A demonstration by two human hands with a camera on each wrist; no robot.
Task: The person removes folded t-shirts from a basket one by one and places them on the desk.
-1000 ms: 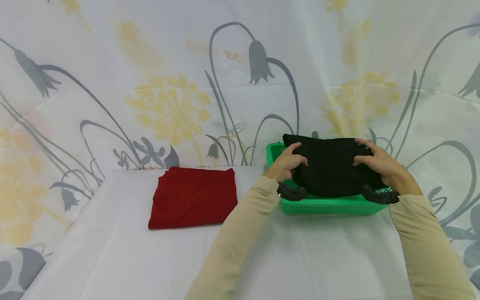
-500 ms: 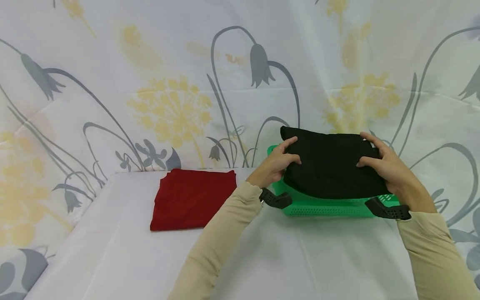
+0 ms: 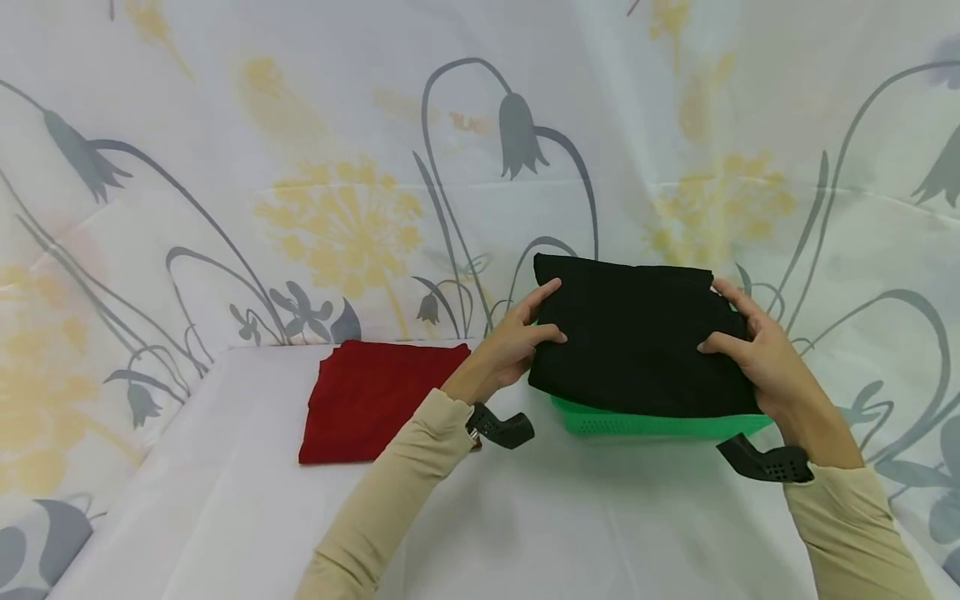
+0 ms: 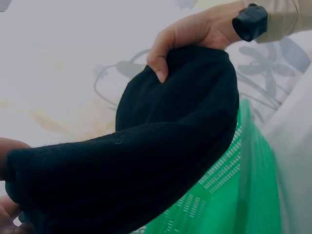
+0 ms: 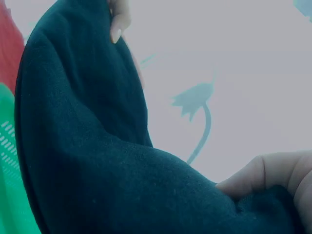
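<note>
A folded black cloth hangs in the air between my two hands, its upper edge fairly level. My left hand pinches its left side, thumb on the near face. On the opposite side my right hand grips the cloth the same way, and in the right wrist view the fabric bunches under the right thumb. Below and behind the cloth stands a green perforated plastic basket, mostly covered by it in the head view. The left wrist view shows the basket's slotted inner wall.
A folded red cloth lies flat on the white-covered table to the left, partly behind my left forearm. A floral-patterned curtain rises at the table's back edge.
Both hands have brought the black cloth up from over the basket, then toward me and to the left. It now covers more of the basket. The red cloth stays where it was.
</note>
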